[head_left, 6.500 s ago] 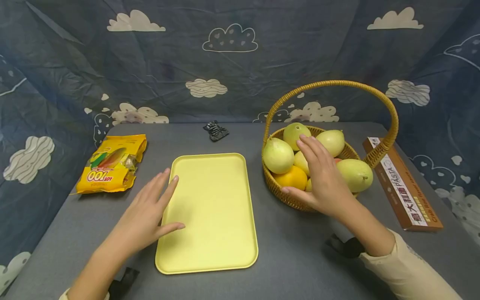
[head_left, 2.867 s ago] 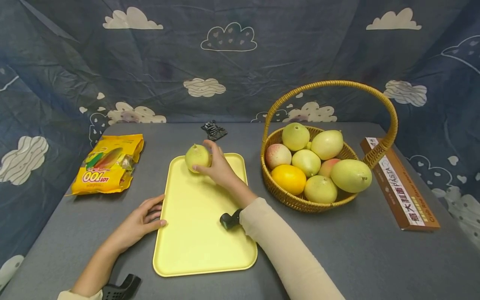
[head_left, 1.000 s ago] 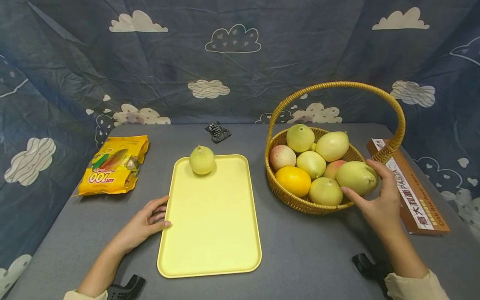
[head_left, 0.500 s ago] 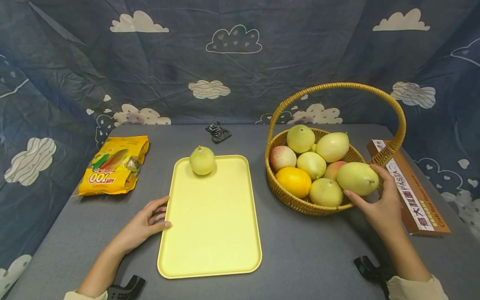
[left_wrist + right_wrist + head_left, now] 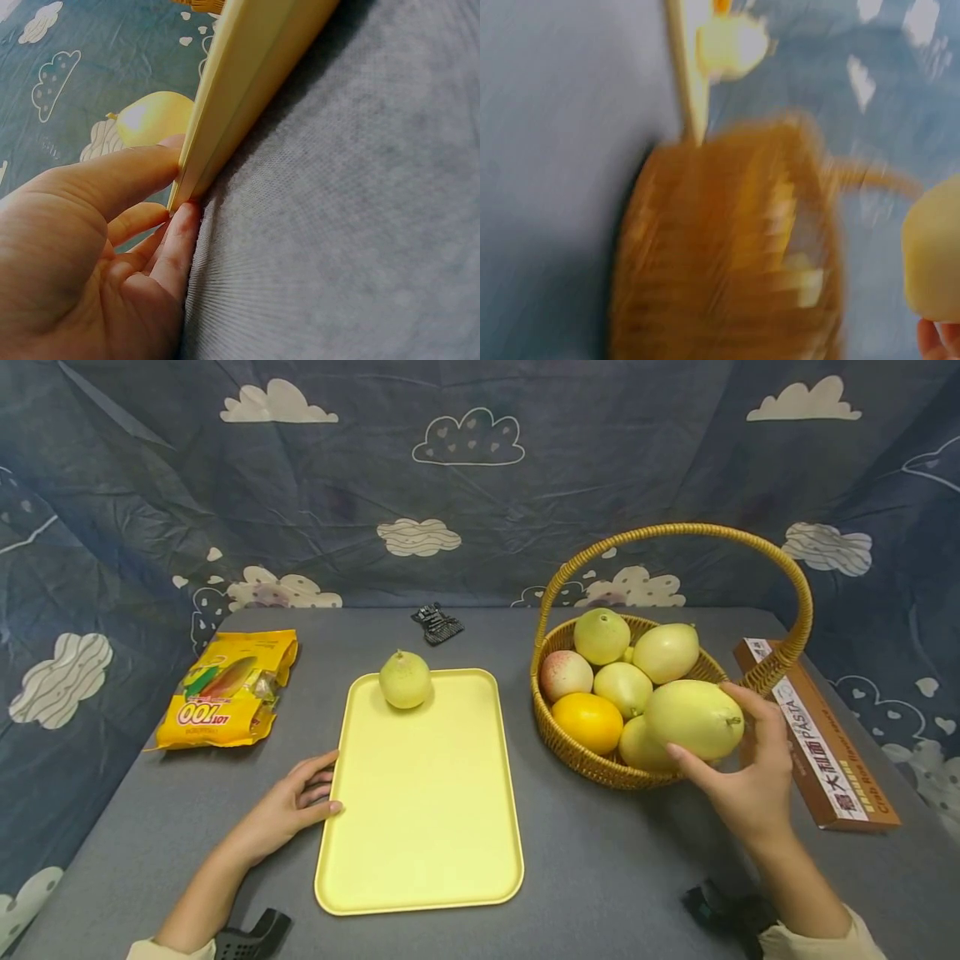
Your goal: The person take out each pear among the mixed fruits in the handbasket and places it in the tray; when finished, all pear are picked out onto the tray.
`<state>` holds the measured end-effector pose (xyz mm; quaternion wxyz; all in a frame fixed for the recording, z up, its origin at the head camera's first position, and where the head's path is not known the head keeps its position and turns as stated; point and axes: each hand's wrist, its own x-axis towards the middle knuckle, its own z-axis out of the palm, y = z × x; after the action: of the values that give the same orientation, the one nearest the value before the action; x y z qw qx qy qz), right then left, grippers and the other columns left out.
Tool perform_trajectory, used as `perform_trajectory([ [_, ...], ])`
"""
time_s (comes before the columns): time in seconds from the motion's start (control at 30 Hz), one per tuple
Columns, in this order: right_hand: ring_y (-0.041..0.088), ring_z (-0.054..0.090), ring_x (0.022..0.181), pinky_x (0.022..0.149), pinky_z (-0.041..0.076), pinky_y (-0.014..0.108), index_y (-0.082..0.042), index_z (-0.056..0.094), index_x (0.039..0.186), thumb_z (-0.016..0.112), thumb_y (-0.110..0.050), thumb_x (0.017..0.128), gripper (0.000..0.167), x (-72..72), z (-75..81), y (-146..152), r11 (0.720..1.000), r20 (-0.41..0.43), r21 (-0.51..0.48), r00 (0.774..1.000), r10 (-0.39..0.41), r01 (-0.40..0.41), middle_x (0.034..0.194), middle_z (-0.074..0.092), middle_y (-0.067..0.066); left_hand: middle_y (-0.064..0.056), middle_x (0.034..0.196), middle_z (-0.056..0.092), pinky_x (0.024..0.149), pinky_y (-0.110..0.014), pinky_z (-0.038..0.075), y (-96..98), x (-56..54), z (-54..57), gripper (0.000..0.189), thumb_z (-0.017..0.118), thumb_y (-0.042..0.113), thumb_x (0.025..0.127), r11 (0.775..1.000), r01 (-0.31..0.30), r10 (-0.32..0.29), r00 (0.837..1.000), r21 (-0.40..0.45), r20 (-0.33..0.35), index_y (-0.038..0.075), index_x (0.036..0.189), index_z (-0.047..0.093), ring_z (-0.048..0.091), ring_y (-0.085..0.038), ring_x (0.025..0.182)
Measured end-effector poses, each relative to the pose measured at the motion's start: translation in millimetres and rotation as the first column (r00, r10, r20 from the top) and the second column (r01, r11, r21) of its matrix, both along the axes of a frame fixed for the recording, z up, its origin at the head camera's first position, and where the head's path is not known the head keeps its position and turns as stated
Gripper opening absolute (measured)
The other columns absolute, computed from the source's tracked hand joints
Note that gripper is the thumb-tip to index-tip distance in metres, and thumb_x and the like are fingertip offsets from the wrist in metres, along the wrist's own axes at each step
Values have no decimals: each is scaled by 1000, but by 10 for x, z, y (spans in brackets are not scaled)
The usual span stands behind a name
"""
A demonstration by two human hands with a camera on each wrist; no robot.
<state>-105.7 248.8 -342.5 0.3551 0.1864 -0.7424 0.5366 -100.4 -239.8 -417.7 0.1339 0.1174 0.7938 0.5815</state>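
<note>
In the head view my right hand (image 5: 750,777) grips an oval yellow-green fruit (image 5: 693,720) by its sides, thumb below and fingers behind. The fruit is lifted over the front right part of a wicker basket (image 5: 570,760), partly covering a round green fruit (image 5: 645,745). The right wrist view is blurred; the held fruit (image 5: 937,255) shows at its right edge. My left hand (image 5: 288,806) pinches the left rim of a yellow tray (image 5: 420,810), its thumb on the rim (image 5: 191,161) and fingertips against the outer side. A round, stemmed green fruit (image 5: 405,679) sits at the tray's far left corner.
In the basket lie an orange-yellow fruit (image 5: 587,723), a pinkish peach (image 5: 566,675) and several green fruits. Its tall handle (image 5: 675,529) arches overhead. A pasta box (image 5: 821,743) lies right, a yellow snack bag (image 5: 225,689) left, and a small black object (image 5: 437,624) at the back.
The right hand has raised the oval fruit from the basket's right side and shifted it slightly left. Earlier, it set the round green fruit on the tray. The left hand stays at the rim.
</note>
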Motion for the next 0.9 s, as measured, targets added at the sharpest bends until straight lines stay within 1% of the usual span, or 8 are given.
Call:
perform_trajectory([
  [0.1,26,41,105,86,39,23,13,43,122,78,9,54,77,16,132,-274,992,-22,-46,993,116,-117,118,43,16,-21,131,27,87,-17,42,-5,1,-1,74,67,13,81,1000,-3,3,1000,-3,-2,-1,140,24,35,-33,116],
  [0.27,28,40,107,89,38,27,14,43,121,77,13,52,77,-15,351,-761,953,-5,-80,956,293,-292,119,43,16,-21,131,27,88,-17,42,-5,-2,0,74,67,13,81,1000,2,-2,1000,1,-4,-1,140,24,35,-33,116],
  [0.37,25,42,107,90,39,27,11,42,124,74,20,53,78,-76,445,-1036,945,69,-47,943,326,-324,120,43,15,-21,130,28,88,-17,42,-4,-5,0,74,67,13,82,1000,5,-5,1000,0,-5,-1,140,24,35,-33,116],
  [0.47,21,43,105,89,41,27,5,42,127,76,15,58,78,-207,460,-1276,947,161,-4,934,318,-321,120,42,12,-21,130,28,88,-17,41,-4,-7,-2,74,67,13,82,1000,7,-7,1000,0,-1,-1,140,24,35,-33,116],
  [0.57,19,44,105,89,42,30,-2,42,130,78,2,66,73,-409,352,-1482,943,252,-13,912,324,-331,121,41,9,-21,130,27,88,-17,41,-2,-9,-4,74,66,12,82,1000,10,-10,1000,5,3,-1,140,23,35,-33,116],
  [0.7,18,45,102,87,43,33,-11,44,131,79,-15,70,71,-689,104,-1698,952,355,-14,889,290,-306,120,42,6,-21,130,27,88,-17,41,0,-8,-6,74,66,12,82,1000,10,-10,1000,9,3,-1,140,23,34,-34,117],
  [0.8,19,46,99,82,46,33,-14,45,130,79,-22,69,70,-839,-32,-1822,964,419,21,878,232,-265,117,44,7,-21,131,27,88,-17,41,-3,-6,-5,74,66,12,82,1000,10,-10,1000,8,1,-1,140,23,35,-34,117],
  [0.9,20,46,99,82,45,34,-14,45,130,79,-22,69,70,-962,-147,-1910,971,491,39,851,186,-234,116,44,8,-21,131,27,88,-16,41,-5,-2,2,74,66,12,82,1000,9,-9,1000,10,3,-2,140,23,34,-34,117],
])
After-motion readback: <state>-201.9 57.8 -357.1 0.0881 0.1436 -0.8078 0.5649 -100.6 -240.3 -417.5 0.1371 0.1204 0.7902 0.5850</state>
